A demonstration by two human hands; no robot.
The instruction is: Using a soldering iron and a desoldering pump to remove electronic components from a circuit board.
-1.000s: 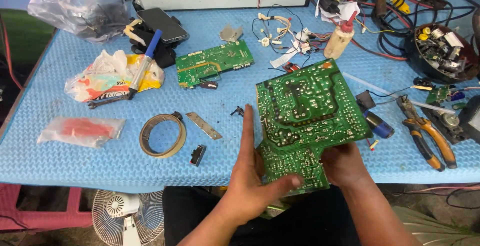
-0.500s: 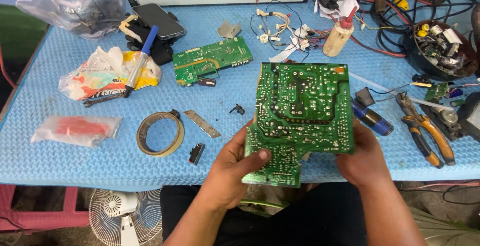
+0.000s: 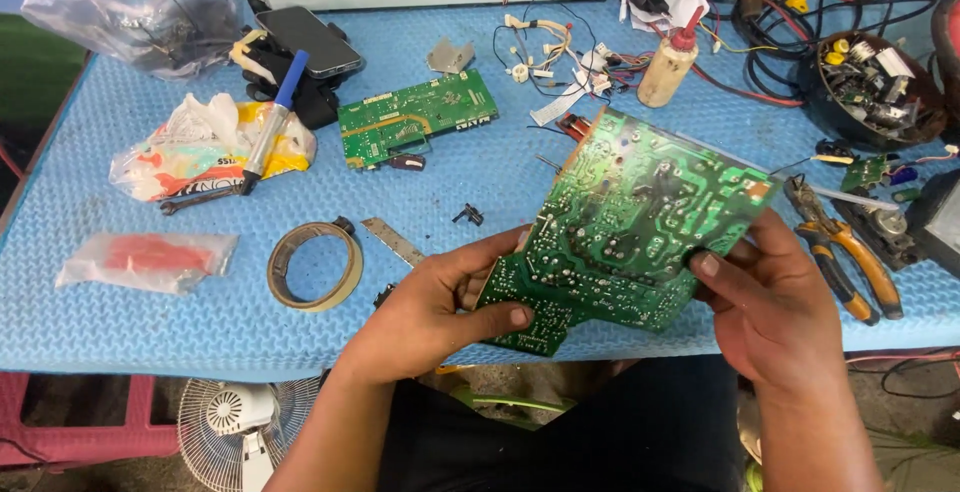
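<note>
Both of my hands hold a large green circuit board (image 3: 630, 222), solder side up and tilted, over the front edge of the blue foam-covered table (image 3: 480, 182). My left hand (image 3: 430, 312) grips the board's lower left corner with the thumb on top. Along the right edge, my right hand (image 3: 770, 292) pinches it between thumb and fingers.
A smaller green circuit board (image 3: 415, 117) lies behind. A tape roll (image 3: 313, 264), metal strip (image 3: 392, 240), soldering iron (image 3: 272, 122) on a bag, phone (image 3: 308, 40), glue bottle (image 3: 668, 64), orange pliers (image 3: 850, 257) and a bowl of parts (image 3: 875, 87) surround it. A fan (image 3: 235, 427) stands below.
The large board has been rotated and tilted, its top swinging right. My left hand moved from a flat open pose to gripping the lower left corner; my right hand slid up the right edge.
</note>
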